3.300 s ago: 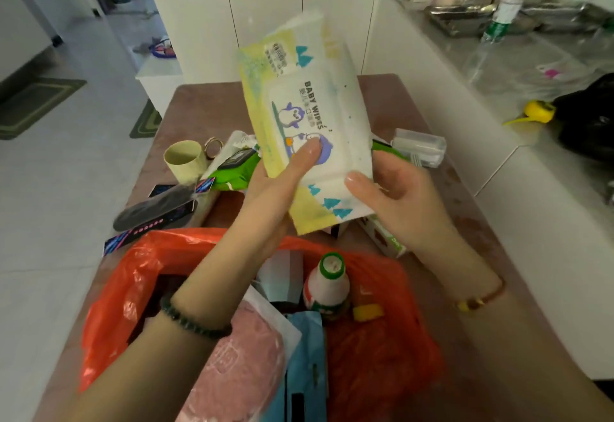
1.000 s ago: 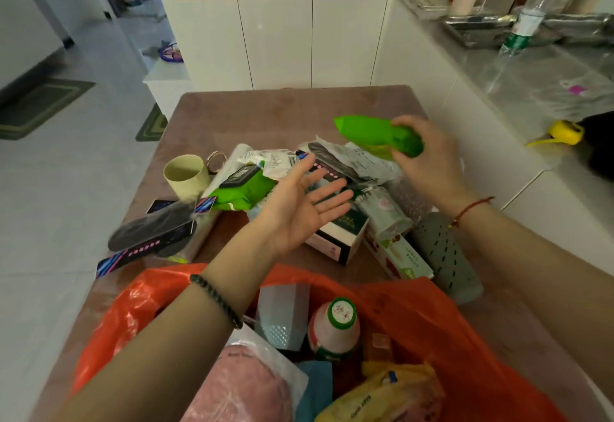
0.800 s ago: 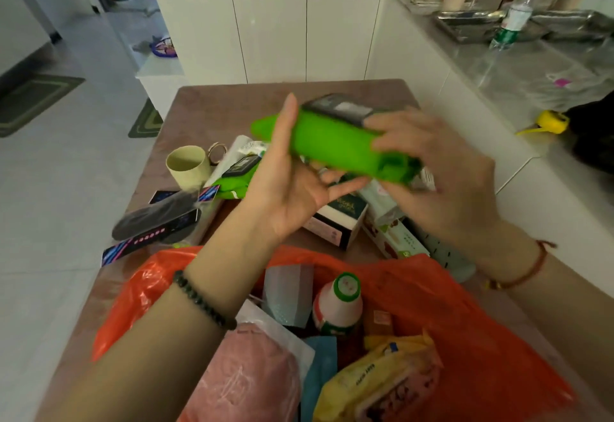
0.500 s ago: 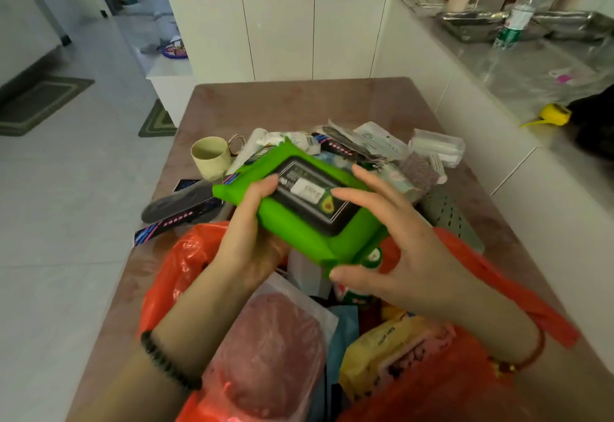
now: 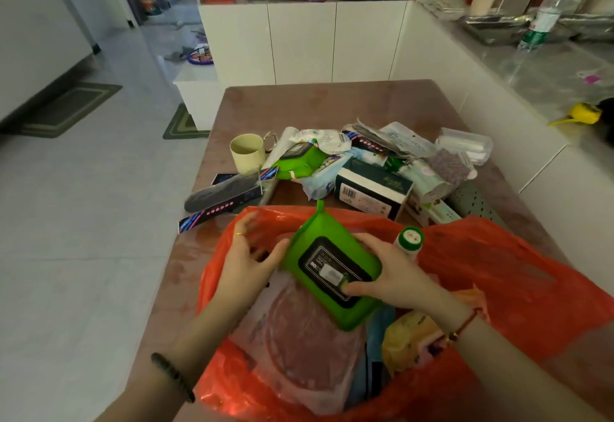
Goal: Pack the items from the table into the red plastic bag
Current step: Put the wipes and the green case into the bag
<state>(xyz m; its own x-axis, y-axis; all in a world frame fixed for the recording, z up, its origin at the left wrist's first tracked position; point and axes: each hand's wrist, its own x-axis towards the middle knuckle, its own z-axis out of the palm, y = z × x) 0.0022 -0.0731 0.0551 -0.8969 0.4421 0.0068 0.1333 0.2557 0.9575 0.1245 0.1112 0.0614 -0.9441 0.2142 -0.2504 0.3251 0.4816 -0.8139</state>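
1. A green wipes pack lies in the mouth of the red plastic bag, long axis diagonal, tab end pointing away toward the bench.
2. The right hand grips its near-right edge, fingers on its black label.
3. The left hand has its fingers spread wide, the thumb touching the pack's left edge.

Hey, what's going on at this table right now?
A person is packing things into a red plastic bag at the near end of the table. The right hand is pressing a green wipes pack down into the bag, while the left hand is at the bag's opening, beside the pack. A pink packet, a yellow pack and a green-capped bottle are already inside. A cup, a dark box and other items lie on the table beyond the bag.
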